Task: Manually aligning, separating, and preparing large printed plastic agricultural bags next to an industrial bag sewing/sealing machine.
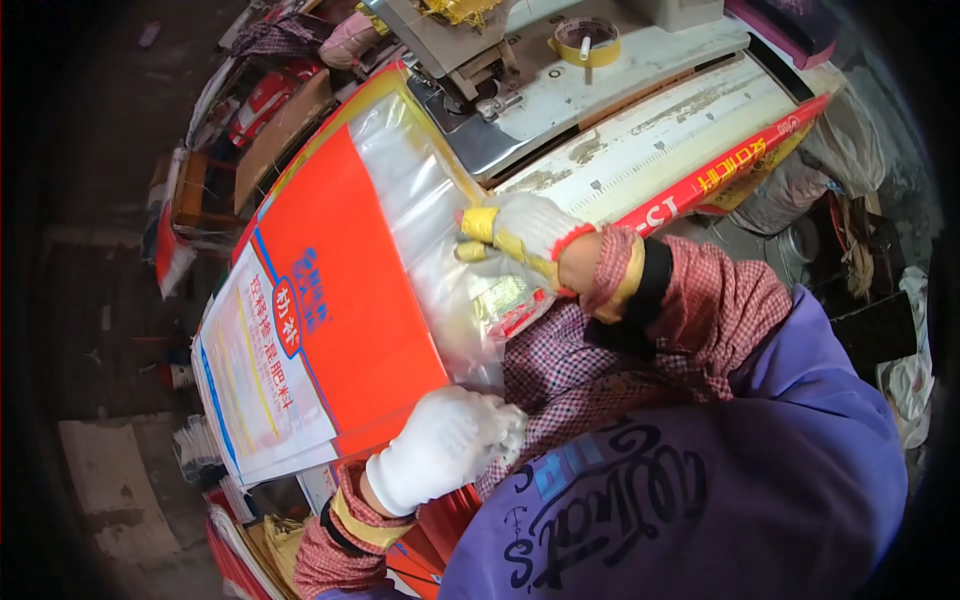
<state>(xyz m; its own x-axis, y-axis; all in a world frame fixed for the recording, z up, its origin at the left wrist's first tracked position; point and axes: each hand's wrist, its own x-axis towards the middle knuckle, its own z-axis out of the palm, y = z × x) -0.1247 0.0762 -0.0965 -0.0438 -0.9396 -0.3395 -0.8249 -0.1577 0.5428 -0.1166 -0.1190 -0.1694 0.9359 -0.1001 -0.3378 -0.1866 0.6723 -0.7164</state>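
A large orange and white printed bag [385,270] lies slanted across the work surface, with a clear plastic liner [405,180] showing along its right side. My left hand [445,447], in a white knit glove, is at the bag's near corner; its fingers are curled over the edge, and the fingertips are partly hidden. My right hand [515,232], gloved with yellow covering on the fingers, rests on the liner with its fingers stretched out toward the left. Beyond the bag stands an industrial sewing machine [490,130], its metal plate close to the liner's far end.
A roll of yellow tape [585,43] lies on the machine bed. A white ruled board [640,140] with a red printed strip [700,180] runs to the right. Checked cloth [545,375] covers my lap. Cardboard [283,140] and bundled bags stand at the left.
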